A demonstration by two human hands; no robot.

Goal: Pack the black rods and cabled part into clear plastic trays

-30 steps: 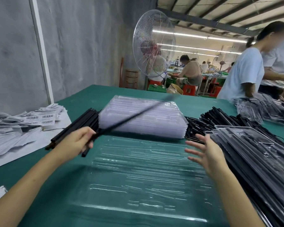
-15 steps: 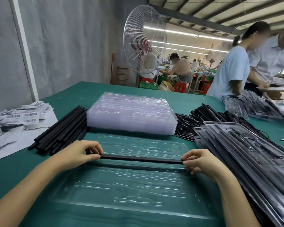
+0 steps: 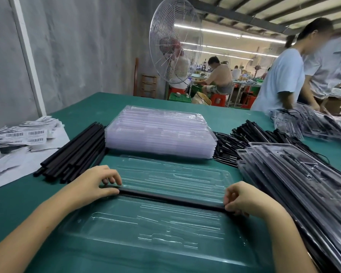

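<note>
Across open clear tray [image 3: 165, 223], black rod [image 3: 171, 198] lies 9-to-3; left hand [image 3: 91, 186] pinches its 9 o'clock end, right hand [image 3: 250, 201] pinches 3 o'clock end.

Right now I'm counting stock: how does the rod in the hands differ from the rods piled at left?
The held rod is single; the rod pile holds many. The held rod lies crosswise on the clear tray, held at its ends by the left hand and right hand; the rod pile rests untouched on the green table, angled away. Both are black, long and thin.
</note>
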